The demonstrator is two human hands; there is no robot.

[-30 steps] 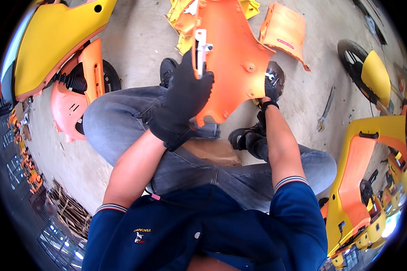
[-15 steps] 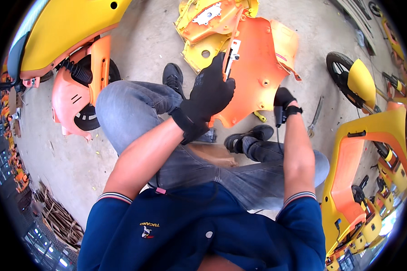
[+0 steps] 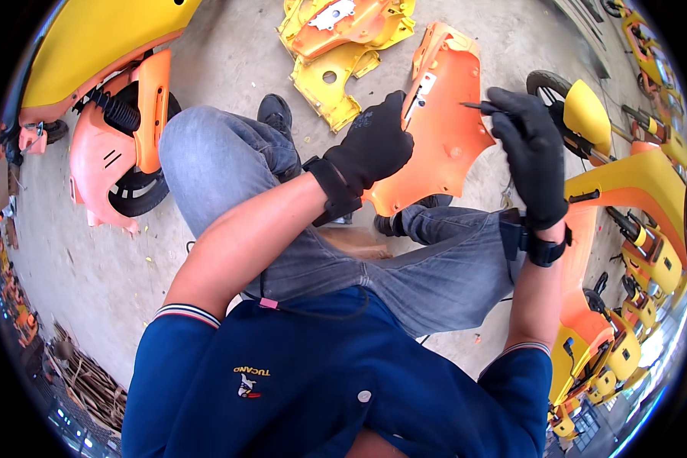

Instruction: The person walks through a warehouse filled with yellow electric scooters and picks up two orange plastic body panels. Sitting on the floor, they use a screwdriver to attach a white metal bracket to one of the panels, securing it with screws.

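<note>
My left hand, in a black glove, is closed on the left edge of an orange plastic body panel. The panel stands tilted above the floor, between my bent legs. Near my left fingers, a white piece with small metal parts sits along that edge. My right hand, also gloved in black, is raised beside the panel's right edge. Its thumb and fingers pinch a thin dark pointed rod, whose tip points left over the panel. What kind of tool it is, I cannot make out.
Yellow and orange shell parts lie on the concrete beyond the panel. A pink-orange scooter front with a black wheel stands at left. Yellow scooter bodies and a wheel with a yellow fender are at right. Sticks lie lower left.
My right hand has risen from the panel's lower right edge and now shows a thin rod in its fingers. The panel has turned and moved right, away from the yellow shell parts, with my left hand.
</note>
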